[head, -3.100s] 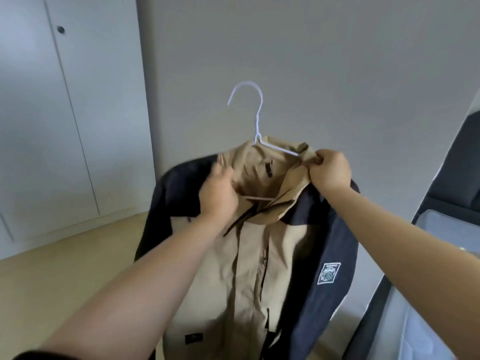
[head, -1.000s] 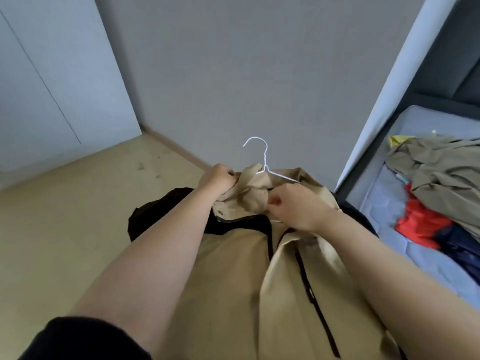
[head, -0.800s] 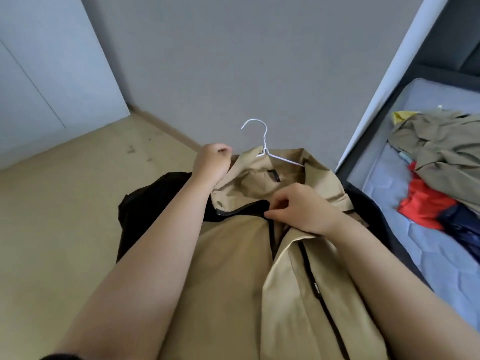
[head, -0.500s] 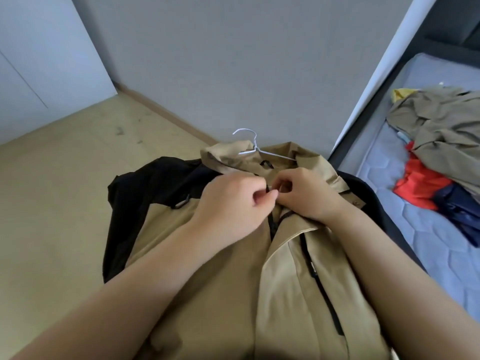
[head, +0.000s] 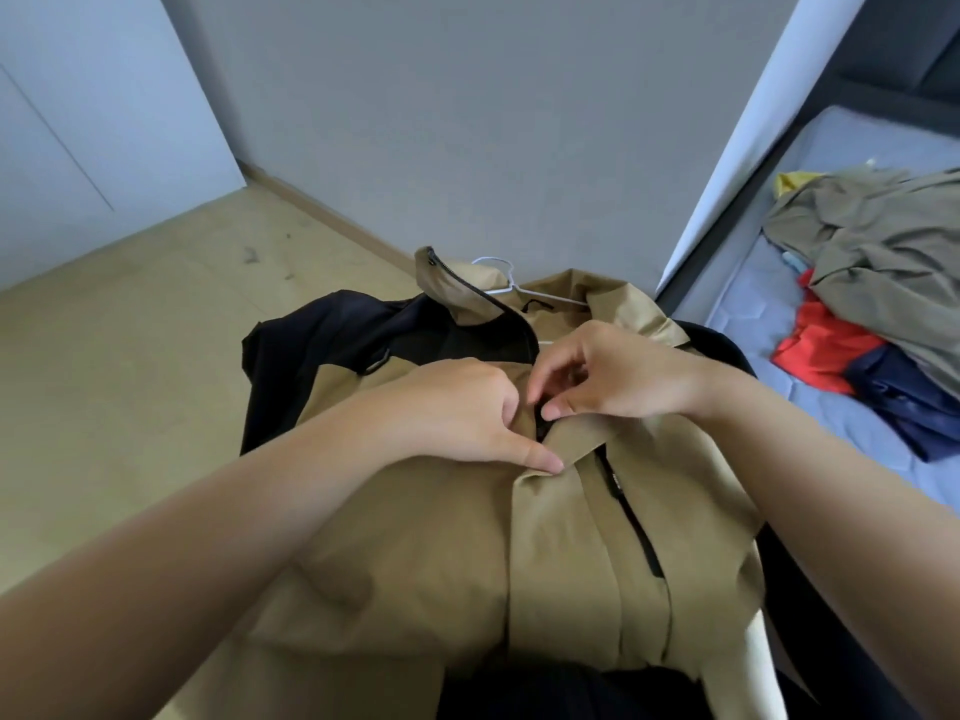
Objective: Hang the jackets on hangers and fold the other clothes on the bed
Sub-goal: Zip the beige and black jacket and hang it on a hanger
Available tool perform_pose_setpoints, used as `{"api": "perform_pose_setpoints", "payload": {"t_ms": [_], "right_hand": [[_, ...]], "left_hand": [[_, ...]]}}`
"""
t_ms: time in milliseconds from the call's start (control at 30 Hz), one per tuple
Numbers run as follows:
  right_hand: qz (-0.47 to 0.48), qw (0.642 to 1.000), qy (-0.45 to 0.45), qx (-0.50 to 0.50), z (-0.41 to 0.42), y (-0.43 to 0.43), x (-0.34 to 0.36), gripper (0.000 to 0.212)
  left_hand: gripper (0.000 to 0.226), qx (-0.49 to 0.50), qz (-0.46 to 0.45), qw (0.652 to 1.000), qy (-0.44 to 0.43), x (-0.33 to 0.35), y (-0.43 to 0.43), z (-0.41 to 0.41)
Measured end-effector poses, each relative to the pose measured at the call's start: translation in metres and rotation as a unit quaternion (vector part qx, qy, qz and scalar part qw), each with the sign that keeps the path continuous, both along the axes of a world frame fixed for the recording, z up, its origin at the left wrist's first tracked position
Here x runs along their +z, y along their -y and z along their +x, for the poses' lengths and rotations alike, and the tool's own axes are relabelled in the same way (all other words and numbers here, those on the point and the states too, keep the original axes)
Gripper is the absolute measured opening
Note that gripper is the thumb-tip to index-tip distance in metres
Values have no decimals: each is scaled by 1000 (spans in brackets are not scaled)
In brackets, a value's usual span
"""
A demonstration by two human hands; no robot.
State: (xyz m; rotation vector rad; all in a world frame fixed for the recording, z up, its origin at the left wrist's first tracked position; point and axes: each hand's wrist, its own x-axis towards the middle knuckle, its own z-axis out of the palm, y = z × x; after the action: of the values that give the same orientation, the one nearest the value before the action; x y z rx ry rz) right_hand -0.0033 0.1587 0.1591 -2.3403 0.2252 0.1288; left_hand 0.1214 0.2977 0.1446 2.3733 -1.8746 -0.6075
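Observation:
A tan jacket (head: pixel 431 532) with black sleeves lies spread in front of me, its collar pointing away. A white wire hanger (head: pixel 506 280) sits inside the collar, with only the hook and one shoulder wire showing. My left hand (head: pixel 457 413) grips the left front edge near the top of the zip, thumb pressed on the flap. My right hand (head: pixel 608 374) pinches the right front edge just below the collar, fingertips close to the left hand. The black zip (head: pixel 631 517) runs open down the front.
The bed (head: pixel 753 314) with a grey-blue mattress is at the right, holding an olive garment (head: pixel 883 252), a red one (head: pixel 821 345), a navy one (head: pixel 909 397) and a yellow piece (head: pixel 789 181). A grey wall (head: pixel 467 122) and white cupboard doors (head: pixel 93 122) stand beyond the wooden floor (head: pixel 130 356).
The jacket came down from held-up to lying low in front of me. My left hand left the collar and joined the right hand at the top of the zip.

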Motion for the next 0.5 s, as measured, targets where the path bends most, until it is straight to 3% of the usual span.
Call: {"api": "perform_pose_setpoints", "payload": {"t_ms": [200, 500], "right_hand": [[-103, 987, -79, 95, -4, -16, 11, 27], [-154, 984, -3, 87, -16, -31, 6, 10]], "left_hand": [[74, -10, 68, 996, 53, 5, -4, -9], [67, -14, 94, 993, 69, 9, -1, -15]]}}
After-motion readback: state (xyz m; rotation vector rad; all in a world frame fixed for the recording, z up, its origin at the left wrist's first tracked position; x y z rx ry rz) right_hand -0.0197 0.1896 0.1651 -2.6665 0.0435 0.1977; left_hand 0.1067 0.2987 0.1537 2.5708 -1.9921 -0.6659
